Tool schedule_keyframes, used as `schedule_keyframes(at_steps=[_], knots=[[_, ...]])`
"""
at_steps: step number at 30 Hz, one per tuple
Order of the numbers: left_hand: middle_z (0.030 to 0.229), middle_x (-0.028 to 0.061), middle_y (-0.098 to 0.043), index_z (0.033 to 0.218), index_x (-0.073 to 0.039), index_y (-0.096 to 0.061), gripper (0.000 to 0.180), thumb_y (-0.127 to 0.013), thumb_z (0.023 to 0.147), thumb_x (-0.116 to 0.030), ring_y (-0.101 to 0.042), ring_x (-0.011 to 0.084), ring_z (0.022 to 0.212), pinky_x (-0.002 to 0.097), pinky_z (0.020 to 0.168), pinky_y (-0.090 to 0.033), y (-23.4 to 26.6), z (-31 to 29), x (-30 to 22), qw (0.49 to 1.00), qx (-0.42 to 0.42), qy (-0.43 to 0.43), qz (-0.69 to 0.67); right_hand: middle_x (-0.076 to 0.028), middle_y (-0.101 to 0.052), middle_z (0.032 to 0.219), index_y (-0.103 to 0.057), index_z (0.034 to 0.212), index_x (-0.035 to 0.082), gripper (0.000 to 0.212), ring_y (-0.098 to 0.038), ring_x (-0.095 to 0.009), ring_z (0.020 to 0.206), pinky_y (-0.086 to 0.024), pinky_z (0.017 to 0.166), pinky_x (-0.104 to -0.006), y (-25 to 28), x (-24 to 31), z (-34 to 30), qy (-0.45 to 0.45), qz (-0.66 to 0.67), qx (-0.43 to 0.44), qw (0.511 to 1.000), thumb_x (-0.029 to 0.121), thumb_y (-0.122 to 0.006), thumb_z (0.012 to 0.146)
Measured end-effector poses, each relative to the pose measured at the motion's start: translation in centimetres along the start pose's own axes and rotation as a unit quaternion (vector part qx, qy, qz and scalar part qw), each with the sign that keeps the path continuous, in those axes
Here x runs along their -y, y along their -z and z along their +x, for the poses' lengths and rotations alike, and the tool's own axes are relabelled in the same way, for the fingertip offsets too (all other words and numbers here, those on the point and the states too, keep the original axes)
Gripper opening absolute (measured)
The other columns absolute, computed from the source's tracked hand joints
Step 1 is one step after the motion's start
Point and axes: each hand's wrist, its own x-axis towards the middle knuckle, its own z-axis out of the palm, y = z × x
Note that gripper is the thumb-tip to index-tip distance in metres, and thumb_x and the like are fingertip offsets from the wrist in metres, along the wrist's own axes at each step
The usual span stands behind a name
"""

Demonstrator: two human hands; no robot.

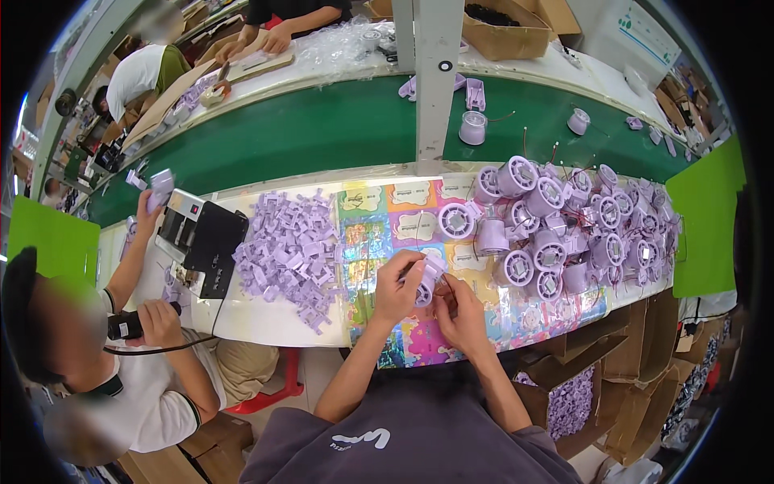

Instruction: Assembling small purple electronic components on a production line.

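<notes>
My left hand (397, 289) is closed around a small lilac plastic fan unit (434, 268), holding it above the patterned mat. Its round grilled end points down toward me, partly hidden by the fingers. My right hand (461, 313) is at the lower right edge of the unit, thumb and fingers pinched together. What lies between those fingertips is too small to make out. Close by on the right is a large heap of similar lilac fan heads (550, 256), many with thin wires sticking out. Left of the mat lies a pile of small lilac plastic clips (289, 252).
A colourful mat (415, 226) covers the table's middle. A co-worker (153, 355) sits at the left, holding a black tool and a lilac part beside a black machine (211, 246). A metal post (435, 97) stands before the green conveyor (322, 121). Cardboard boxes (592, 355) stand at lower right.
</notes>
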Motion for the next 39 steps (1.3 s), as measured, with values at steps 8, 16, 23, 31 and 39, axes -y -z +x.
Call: schedule_keyframes(at_steps=[8, 16, 23, 31, 39], knots=[[0.108, 0.0093, -0.062, 0.114, 0.002, -0.063, 0.022, -0.063, 0.095, -0.009, -0.059, 0.0160, 0.101, 0.0292, 0.089, -0.047, 0.1, -0.4, -0.2, 0.994, 0.094, 0.019, -0.052, -0.017, -0.061, 0.107, -0.049, 0.131, -0.001, 0.070, -0.065, -0.027, 0.085, -0.054, 0.072, -0.0354, 1.3, 0.6, 0.3, -0.052, 0.002, 0.060, 0.997, 0.025, -0.085, 0.077], [0.100, 0.0069, -0.068, 0.103, -0.001, -0.067, 0.015, -0.065, 0.090, -0.008, -0.063, 0.0168, 0.090, 0.0295, 0.085, -0.051, 1.9, 9.9, -3.6, 0.984, -0.126, -0.103, -0.075, -0.017, -0.060, 0.115, -0.055, 0.126, 0.003, 0.068, -0.065, -0.036, 0.100, -0.055, 0.081, -0.0426, 1.2, 0.7, 0.7, 0.012, -0.054, 0.049, 0.997, 0.033, -0.088, 0.075], [0.084, 0.0024, -0.069, 0.096, 0.000, -0.072, 0.014, -0.065, 0.087, -0.008, -0.062, 0.0120, 0.076, 0.0271, 0.069, -0.050, 2.3, 31.3, -2.7, 0.986, -0.132, -0.036, 0.094, -0.018, -0.059, 0.121, -0.054, 0.130, 0.005, 0.069, -0.066, -0.038, 0.101, -0.056, 0.083, -0.0436, 2.1, -0.3, 0.5, -0.038, -0.033, 0.044, 0.998, 0.035, -0.086, 0.077], [0.118, 0.0173, -0.058, 0.120, -0.018, -0.068, 0.046, -0.080, 0.079, -0.036, -0.057, 0.0329, 0.109, 0.0431, 0.101, -0.045, 0.4, 43.8, 6.6, 0.872, 0.044, -0.217, 0.437, -0.016, -0.056, 0.125, -0.050, 0.134, 0.006, 0.064, -0.064, -0.037, 0.104, -0.056, 0.083, -0.0432, 2.7, -0.5, 0.5, -0.043, 0.015, 0.078, 0.996, 0.031, -0.079, 0.082], [0.131, 0.0190, -0.056, 0.119, -0.015, -0.071, 0.072, -0.061, 0.079, -0.074, -0.056, 0.0366, 0.123, 0.0564, 0.111, -0.032, -6.7, 44.6, 3.3, 0.738, 0.127, -0.034, 0.662, -0.017, -0.053, 0.132, -0.045, 0.142, 0.008, 0.072, -0.063, -0.038, 0.110, -0.056, 0.088, -0.0432, 2.9, -0.9, 0.6, -0.055, 0.036, 0.120, 0.991, 0.038, -0.077, 0.085]])
